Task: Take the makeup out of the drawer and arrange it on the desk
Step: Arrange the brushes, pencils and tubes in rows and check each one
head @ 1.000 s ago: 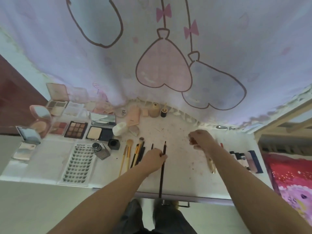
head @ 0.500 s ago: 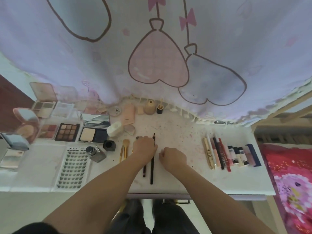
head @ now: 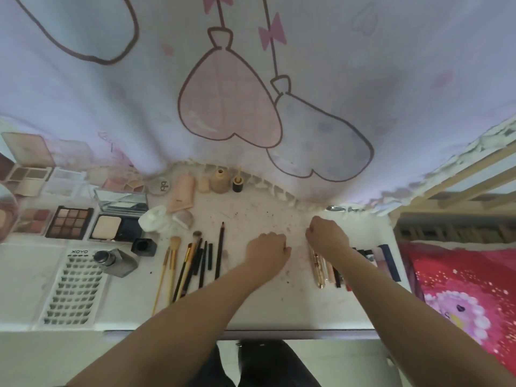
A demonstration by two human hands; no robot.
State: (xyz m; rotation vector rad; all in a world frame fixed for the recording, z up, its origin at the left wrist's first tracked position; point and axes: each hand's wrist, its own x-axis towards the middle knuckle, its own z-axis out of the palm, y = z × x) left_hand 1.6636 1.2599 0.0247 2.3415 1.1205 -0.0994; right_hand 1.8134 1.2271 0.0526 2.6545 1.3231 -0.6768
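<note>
Makeup lies in rows on the white desk [head: 265, 303]. Left of centre are several brushes [head: 178, 269] and dark pencils, the longest pencil [head: 220, 250] at their right. My left hand [head: 268, 250] rests on the bare desk right of that pencil, fingers curled, with nothing visible in it. My right hand [head: 326, 236] is curled over the top ends of a row of tubes and pens, above a gold tube [head: 318, 269]. Whether it grips one is hidden. A navy stick [head: 391, 261] ends that row on the right.
Eyeshadow palettes [head: 69, 222], a powder compact [head: 111, 227], a lash tray [head: 74, 289], a glass bottle [head: 117, 261] and a black jar [head: 143, 245] fill the left. A pink tube [head: 183, 196] and beige bottle [head: 220, 181] stand by the curtain. Red bedding [head: 460, 289] lies right.
My left hand has left the pencils and moved right onto the bare desk. My right hand went from the desk's middle back to the row of tubes on the right.
</note>
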